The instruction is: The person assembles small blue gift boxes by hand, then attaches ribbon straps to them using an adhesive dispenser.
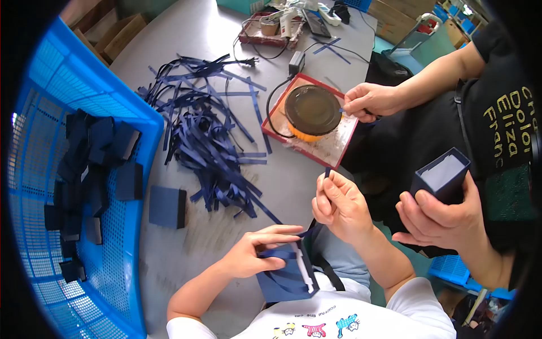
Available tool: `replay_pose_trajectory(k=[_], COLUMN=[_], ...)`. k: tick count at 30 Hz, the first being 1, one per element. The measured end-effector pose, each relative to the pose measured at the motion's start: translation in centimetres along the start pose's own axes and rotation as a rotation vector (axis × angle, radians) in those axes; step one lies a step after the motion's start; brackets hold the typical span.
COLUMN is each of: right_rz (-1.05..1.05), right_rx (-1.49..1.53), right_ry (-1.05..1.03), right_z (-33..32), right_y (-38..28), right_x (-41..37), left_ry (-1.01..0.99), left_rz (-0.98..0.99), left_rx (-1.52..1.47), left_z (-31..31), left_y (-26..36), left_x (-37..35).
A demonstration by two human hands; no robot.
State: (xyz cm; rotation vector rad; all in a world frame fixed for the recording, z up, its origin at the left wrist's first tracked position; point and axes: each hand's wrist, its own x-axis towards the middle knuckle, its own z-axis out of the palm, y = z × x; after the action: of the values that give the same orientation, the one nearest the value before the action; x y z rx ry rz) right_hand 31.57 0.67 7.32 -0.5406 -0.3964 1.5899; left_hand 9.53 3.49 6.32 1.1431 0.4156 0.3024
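Note:
At the bottom centre, my left hand (254, 254) holds a small navy box (286, 278) with a white inner edge, tilted close to my shirt. Its fingers wrap over a dark blue ribbon at the box. My right hand (342, 206) is closed in a pinch on a dark blue ribbon (327, 172), whose tip sticks up above the fingertips. To the left of my hands a heap of loose navy ribbons (203, 147) spreads over the table. Another navy box (167, 207) lies on the table near the crate.
A blue plastic crate (127, 93) with several navy boxes stands at left. A co-worker's hand (370, 103) pinches a small strip beside a round dark-topped pot (313, 110) on a red-rimmed tray (336, 155). Their other hand (446, 217) holds an open navy box (442, 172). Cables and power strips lie behind.

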Motion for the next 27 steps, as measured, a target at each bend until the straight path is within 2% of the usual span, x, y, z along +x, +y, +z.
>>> replay_pose_trajectory(k=[2,4,6,7,8,15,23,27], right_rz=[0.085,0.045,-0.002,-0.025,-0.049,-0.208,-0.148,-0.156], right_rx=[-0.291,-0.480,-0.588,-0.619,-0.650,-0.695,-0.660,-0.683], right_ry=[0.115,0.222,0.259,0.297,0.333,0.543,0.552,0.547], right_z=[-0.8,-0.9,-2.0,-2.1,-2.2,-3.9,-5.4,-5.8], right_y=[-1.1,-1.9,-2.5,-3.0,-3.6,-6.0,-6.4,-6.4], right_x=[0.4,1.3,2.1,2.5,2.9,6.1,7.7,8.2], left_ry=[0.036,0.068,0.108,0.110,0.092,-0.012,-0.057,-0.071], left_rz=[0.071,-0.115,-0.114,-0.001,-0.007,-0.069,-0.160,-0.138], left_rx=[-0.031,-0.265,-0.261,-0.104,-0.102,-0.104,-0.093,-0.059], left_z=[-1.4,-2.4,-2.7,-2.8,-2.8,-3.2,-3.3,-3.3], left_y=[-0.8,-1.2,-1.3,-1.7,-1.5,-1.7,-2.0,-1.9], left_x=[0.2,0.2,0.9,1.7,2.4,5.1,5.1,5.2])
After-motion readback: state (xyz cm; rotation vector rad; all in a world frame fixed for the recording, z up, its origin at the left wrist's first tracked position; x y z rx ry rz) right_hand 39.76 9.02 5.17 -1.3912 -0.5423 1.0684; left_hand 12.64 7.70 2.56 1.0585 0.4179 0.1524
